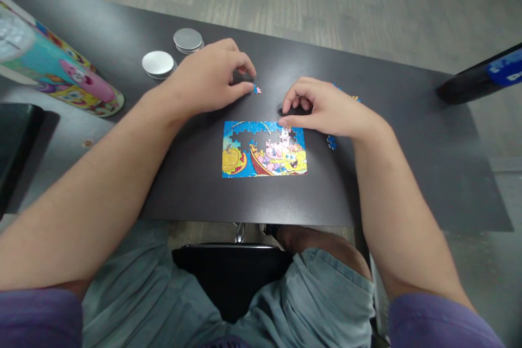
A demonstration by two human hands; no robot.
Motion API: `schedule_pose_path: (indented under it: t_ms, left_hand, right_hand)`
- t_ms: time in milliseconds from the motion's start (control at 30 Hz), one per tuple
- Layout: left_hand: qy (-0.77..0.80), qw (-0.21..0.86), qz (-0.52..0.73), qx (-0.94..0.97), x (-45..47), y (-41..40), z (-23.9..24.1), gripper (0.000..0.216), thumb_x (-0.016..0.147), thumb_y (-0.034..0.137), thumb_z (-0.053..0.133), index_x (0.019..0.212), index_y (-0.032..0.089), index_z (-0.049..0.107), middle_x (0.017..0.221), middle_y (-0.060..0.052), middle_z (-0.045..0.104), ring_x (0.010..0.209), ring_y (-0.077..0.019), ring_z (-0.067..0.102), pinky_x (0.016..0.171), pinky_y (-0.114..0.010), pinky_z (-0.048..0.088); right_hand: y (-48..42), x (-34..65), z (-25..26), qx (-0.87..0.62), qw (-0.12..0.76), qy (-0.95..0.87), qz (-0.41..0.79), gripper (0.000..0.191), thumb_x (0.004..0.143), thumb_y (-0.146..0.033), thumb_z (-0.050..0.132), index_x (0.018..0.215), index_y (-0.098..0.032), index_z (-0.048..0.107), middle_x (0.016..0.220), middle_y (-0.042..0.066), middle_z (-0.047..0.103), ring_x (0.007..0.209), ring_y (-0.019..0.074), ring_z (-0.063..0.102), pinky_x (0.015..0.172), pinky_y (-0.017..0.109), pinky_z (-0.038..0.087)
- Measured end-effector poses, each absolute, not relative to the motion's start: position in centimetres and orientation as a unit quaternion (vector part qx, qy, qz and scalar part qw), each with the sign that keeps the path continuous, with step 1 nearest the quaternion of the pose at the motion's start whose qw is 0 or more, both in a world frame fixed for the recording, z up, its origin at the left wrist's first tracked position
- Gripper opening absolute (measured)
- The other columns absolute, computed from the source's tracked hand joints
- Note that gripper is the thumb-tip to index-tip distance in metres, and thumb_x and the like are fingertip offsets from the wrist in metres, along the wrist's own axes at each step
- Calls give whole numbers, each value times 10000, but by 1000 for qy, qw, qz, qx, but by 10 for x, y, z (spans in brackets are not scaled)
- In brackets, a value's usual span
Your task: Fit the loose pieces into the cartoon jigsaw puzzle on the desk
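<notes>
A cartoon jigsaw puzzle (234,162), partly assembled, lies flat on the dark table, with a gap across its upper middle. My left hand (218,76) is above and left of it, thumb and forefinger apart. At that thumb's tip is a small pink-and-blue puzzle piece (257,89); whether they touch I cannot tell. My right hand (326,106) is over the puzzle's upper right corner, its thumb tip at the top edge and its other fingers curled but apart from the thumb. Loose blue pieces (331,142) lie beside and partly behind this hand.
Two short stacks of round silvery discs, the nearer stack (158,63) and the farther stack (188,39), stand left of my left hand. A colourful cartoon-printed cylinder (73,73) is at the far left. A dark cylinder (473,79) stands at the right end of the table (253,204).
</notes>
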State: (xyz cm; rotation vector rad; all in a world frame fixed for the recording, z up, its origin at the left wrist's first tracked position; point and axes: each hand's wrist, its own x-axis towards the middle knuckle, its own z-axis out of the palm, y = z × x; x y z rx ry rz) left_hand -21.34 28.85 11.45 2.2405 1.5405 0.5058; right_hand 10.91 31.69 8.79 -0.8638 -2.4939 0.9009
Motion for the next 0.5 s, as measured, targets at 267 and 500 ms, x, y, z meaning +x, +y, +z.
schedule_pose_path:
  t_ms: [267, 500]
  left_hand:
    - [525, 238, 192, 794, -212, 290, 111, 418, 948, 785, 819, 1069, 391, 889, 1173, -26, 848, 1069, -257, 657, 1082, -501, 546]
    - [488, 339, 229, 771, -207, 284, 116, 519, 908, 815, 937, 1085, 346, 804, 1101, 30, 900, 1064, -207, 694, 1047, -486, 578]
  right_hand:
    - [318, 104, 86, -372, 174, -827, 383, 387, 964, -650, 1042, 989, -353, 795, 848, 0, 661, 817, 262, 560, 761, 481, 479]
    - [317, 104, 83, -373, 188, -812, 408, 392, 1027, -608, 1016, 1118, -310, 776, 872, -21, 669, 795, 228, 543, 756, 408, 465]
